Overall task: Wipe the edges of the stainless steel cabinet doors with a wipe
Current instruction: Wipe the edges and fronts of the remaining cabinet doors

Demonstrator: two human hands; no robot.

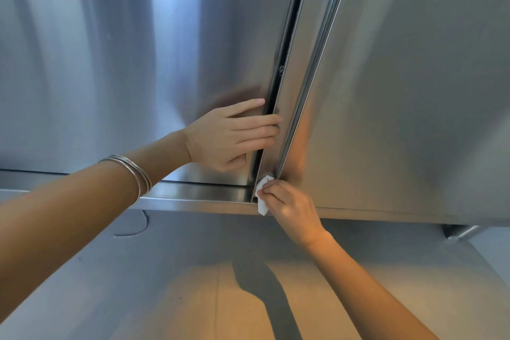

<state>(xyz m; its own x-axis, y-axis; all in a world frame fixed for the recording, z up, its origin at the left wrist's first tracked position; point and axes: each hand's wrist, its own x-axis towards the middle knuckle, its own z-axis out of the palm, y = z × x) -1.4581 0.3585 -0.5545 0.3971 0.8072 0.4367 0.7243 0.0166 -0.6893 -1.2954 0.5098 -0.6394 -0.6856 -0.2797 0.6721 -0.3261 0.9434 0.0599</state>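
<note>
Cabinet doors of stainless steel fill the view from below: the left door (124, 63) and the right door (414, 91) meet at a dark vertical gap, and the right door's folded edge strip (292, 96) runs up beside that gap; the wipe (263, 194), small, white and crumpled, sits at the very bottom of this strip, pressed into the lower corner where the strip meets the bottom rail (198, 196).

The right hand (292, 207) is closed around the wipe, pinching it between thumb and fingertips against the metal; the left hand (229, 138) holds nothing, its fingers spread and laid flat across the left door's edge with the tips reaching into the gap, seemingly steadying or parting the doors; bangles (135, 174) ring the left wrist.

As to progress, I judge the work to be somewhere in the middle and hard to place more finely; the wipe at the foot of the strip suggests either the end of a downward pass or the start of an upward one, and the steel shows no clear line between cleaned and uncleaned; the left door's edge, the upper stretch of the gap and the outer edges out of view may all remain; the floor (193, 284) below is bare.
</note>
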